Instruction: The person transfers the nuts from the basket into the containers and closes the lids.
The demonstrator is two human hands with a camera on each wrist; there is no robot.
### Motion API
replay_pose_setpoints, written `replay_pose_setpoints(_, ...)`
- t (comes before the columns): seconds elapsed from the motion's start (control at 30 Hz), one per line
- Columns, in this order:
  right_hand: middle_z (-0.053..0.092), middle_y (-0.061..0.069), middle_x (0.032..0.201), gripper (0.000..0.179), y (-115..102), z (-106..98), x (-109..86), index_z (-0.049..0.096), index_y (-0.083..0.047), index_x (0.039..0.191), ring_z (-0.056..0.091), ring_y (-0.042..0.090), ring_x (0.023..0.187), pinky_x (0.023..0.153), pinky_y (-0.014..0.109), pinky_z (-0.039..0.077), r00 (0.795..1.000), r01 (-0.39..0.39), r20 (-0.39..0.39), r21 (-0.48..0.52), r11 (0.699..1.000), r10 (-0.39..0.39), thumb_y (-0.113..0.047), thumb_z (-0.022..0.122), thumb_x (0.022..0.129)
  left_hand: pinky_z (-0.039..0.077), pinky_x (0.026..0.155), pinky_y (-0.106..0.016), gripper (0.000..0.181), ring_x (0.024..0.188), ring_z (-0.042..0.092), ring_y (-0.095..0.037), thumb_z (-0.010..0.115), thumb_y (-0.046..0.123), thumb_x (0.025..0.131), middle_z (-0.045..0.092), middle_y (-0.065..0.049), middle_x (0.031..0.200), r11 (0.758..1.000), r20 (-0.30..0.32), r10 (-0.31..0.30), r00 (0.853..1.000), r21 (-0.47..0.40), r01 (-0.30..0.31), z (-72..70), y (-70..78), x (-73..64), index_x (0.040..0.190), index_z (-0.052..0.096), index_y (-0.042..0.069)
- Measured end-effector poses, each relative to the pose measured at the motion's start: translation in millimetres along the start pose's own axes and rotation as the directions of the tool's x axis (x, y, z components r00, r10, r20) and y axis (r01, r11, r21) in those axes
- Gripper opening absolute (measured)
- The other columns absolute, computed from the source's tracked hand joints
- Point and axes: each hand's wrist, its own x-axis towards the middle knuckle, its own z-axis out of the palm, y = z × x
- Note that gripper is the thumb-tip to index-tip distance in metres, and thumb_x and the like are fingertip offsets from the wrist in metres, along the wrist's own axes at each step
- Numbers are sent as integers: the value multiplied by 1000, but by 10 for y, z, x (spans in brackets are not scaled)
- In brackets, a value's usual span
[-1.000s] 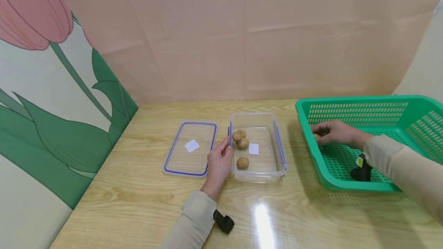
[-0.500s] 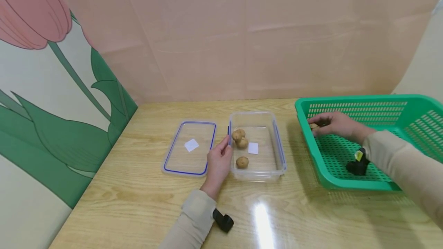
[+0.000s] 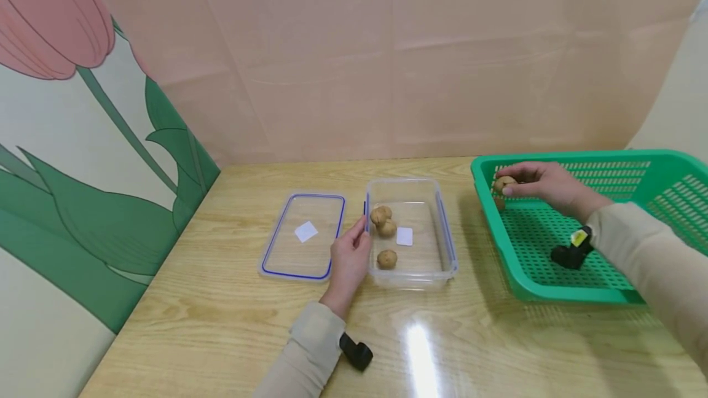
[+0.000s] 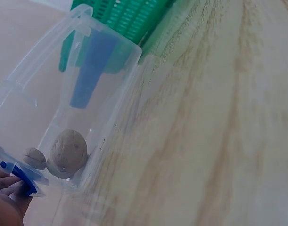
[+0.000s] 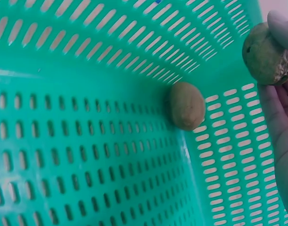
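My right hand [image 3: 544, 183] pinches a walnut [image 3: 504, 185] between thumb and fingers, raised at the left end of the green basket [image 3: 575, 295]. Below it another walnut [image 5: 187, 106] lies in the basket's corner, plain in the right wrist view. My left hand [image 3: 351, 260] holds the left side of a clear plastic food container [image 3: 431, 226], its fingers at the blue-edged latch [image 4: 23, 179] in the left wrist view. Several walnuts [image 3: 388, 259] sit along the container's left side, beside a white square label.
The container's clear lid [image 3: 303, 257], with a blue seal and a white label, lies flat left of the container. A wooden table [image 3: 221, 324] bears everything, and a pinkish sheet covers the wall behind. A tulip mural [image 3: 94, 140] fills the left wall.
My right hand has lifted a walnut from the basket's left corner, moving up and slightly away, which uncovers another walnut beneath. The left hand and the container have stayed put.
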Motion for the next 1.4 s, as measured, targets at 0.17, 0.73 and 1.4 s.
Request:
replay_pose_setpoints(0.17, 64, -18, 99, 45, -39, -16, 11, 53, -3, 127, 59, 4, 92, 77, 19, 48, 998, 33, -45, 18, 999, -32, -19, 64, 87, 48, 92, -27, 38, 118, 54, -21, 52, 7, 88, 57, -7, 127, 1000, -4, 2, 1000, 0, -2, 5, -1, 2, 125, 57, 9)
replay_pose_setpoints(0.73, 67, -9, 95, 31, -218, 108, 44, 62, -10, 118, 59, 7, 89, 79, 16, 47, 985, 170, -89, 302, 938, -149, -2, 57, 89, 49, 92, -27, 37, 117, 54, -22, 52, 7, 89, 58, -9, 126, 999, -4, 43, 999, 2, -43, -2, 9, -15, 125, 56, 6)
replay_pose_setpoints(1.4, 65, -2, 106, 31, -666, 343, 121, 61, -8, 119, 61, 10, 94, 81, 21, 52, 956, 225, 79, 422, 878, -283, 1, 54, 90, 48, 92, -25, 38, 118, 53, -20, 52, 8, 89, 57, -7, 127, 1000, -2, -1, 1000, -8, 1, 7, 0, -2, 126, 56, 10)
